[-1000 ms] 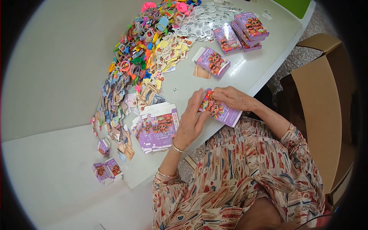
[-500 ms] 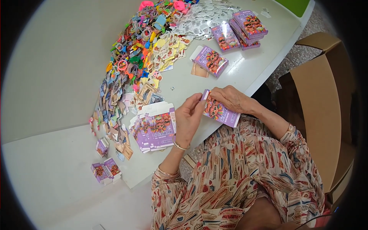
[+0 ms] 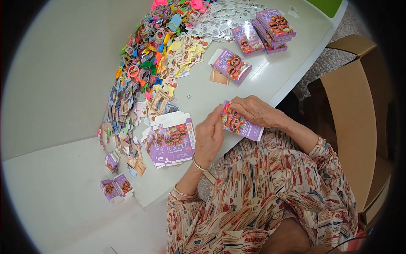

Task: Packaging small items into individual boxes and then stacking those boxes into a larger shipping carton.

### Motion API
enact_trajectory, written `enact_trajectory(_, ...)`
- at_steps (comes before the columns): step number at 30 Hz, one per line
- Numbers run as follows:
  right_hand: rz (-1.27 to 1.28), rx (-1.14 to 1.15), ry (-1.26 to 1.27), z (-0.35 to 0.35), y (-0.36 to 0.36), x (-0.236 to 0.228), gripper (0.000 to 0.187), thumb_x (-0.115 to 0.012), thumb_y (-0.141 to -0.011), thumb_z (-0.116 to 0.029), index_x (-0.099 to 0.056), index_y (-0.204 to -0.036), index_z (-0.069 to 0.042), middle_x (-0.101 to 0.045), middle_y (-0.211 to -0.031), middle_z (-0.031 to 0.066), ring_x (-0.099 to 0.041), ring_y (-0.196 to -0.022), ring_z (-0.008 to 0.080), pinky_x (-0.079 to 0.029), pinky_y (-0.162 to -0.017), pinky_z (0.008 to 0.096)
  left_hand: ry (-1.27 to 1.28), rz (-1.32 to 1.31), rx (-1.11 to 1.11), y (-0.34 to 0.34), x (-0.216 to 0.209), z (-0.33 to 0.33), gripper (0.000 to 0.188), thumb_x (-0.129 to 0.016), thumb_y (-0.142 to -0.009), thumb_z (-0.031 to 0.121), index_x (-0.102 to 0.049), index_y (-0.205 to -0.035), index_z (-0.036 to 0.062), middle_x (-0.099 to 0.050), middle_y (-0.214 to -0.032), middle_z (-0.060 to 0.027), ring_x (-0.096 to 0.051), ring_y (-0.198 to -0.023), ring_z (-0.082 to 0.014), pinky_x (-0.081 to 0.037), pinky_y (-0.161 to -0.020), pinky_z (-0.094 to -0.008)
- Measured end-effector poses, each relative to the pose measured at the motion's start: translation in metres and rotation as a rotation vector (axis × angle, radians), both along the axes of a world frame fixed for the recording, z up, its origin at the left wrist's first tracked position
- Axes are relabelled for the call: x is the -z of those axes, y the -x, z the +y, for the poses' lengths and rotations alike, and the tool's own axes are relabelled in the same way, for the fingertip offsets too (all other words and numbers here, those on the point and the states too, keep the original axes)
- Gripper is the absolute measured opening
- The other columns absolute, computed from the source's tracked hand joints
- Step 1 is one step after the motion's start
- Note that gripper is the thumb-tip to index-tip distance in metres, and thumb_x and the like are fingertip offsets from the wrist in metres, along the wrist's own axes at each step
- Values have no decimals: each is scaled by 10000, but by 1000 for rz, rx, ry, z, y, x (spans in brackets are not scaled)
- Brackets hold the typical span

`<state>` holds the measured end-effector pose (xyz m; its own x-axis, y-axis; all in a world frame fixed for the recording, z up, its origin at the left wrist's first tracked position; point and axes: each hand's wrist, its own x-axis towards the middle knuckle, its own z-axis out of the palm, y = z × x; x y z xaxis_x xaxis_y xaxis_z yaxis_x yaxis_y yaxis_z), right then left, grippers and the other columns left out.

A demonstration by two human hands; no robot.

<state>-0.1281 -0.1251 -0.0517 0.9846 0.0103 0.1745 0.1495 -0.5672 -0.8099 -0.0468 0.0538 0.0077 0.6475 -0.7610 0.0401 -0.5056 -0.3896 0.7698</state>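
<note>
A small purple card box [image 3: 243, 125] with cartoon figures lies at a slant between my hands at the table's near edge. My right hand [image 3: 256, 111] is closed over its upper side, fingers bent on the front. At the box's left end, my left hand [image 3: 210, 137] grips the edge, its fingertips partly hidden behind the end. Beside my left wrist is a fanned stack of flat purple boxes [image 3: 177, 142] with white flaps. Farther off stands a purple box with an open white flap [image 3: 232, 66], partly over a brown card [image 3: 218, 77].
Filled-looking purple boxes [image 3: 275, 26] are piled at the far right. Heaps of small coloured toys [image 3: 148, 59], cards [image 3: 186, 57] and silvery packets [image 3: 224, 21] spread across the far left. Two purple boxes [image 3: 117, 187] lie at the left. A large open cardboard carton [image 3: 349, 122] stands to my right.
My left hand has turned, and its fingers and thumb have drawn together at the box's left end. The box has shifted slightly left in my right hand.
</note>
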Motion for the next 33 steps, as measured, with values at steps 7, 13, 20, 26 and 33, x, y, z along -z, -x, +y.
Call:
enact_trajectory(7,47,-20,-50,-4,-1,-2,272,-423,-976,-241,-548,-1029,-6,-564,-955,178,-596,-750,375,-473,-683,441,-122,134,-87,21,9,-3,423,-477,-899,-24,-445,-1320,-23,-631,-1093,-233,-671,-917,-267,-510,-772,-327)
enact_trajectory(13,176,109,-457,-42,8,-7,378,-378,-989,-232,-448,-1289,-12,-599,-1136,118,-618,-956,247,-471,-835,337,481,974,-259,-10,13,-14,331,-524,-921,4,-478,-1243,-54,-605,-1174,-140,-597,-1078,-202,-460,-953,-287)
enact_trajectory(20,-144,208,-561,-11,26,-1,1015,-873,-604,-348,-299,-1382,-38,-456,-1312,124,-464,-1203,213,-363,-1034,360,413,1286,-96,-18,26,-40,271,-569,-911,58,-550,-1169,-22,-631,-1094,-119,-607,-993,-195,-476,-908,-308)
enact_trajectory(26,-3,513,-143,-20,34,-11,775,-837,-627,-279,-420,-1222,-9,-531,-1180,157,-565,-1055,259,-454,-907,359,-5,-265,-30,-84,72,-58,438,-713,-797,271,-576,-1133,27,-579,-1099,-130,-526,-1017,-297,-408,-895,-409)
enact_trajectory(33,-71,533,131,-18,32,-8,808,-785,-661,-353,-411,-1266,29,-522,-1061,192,-519,-1011,344,-440,-882,412,-80,-465,-197,-80,84,-84,558,-780,-645,370,-536,-1036,55,-427,-1170,-110,-374,-1098,-327,-286,-877,-456)
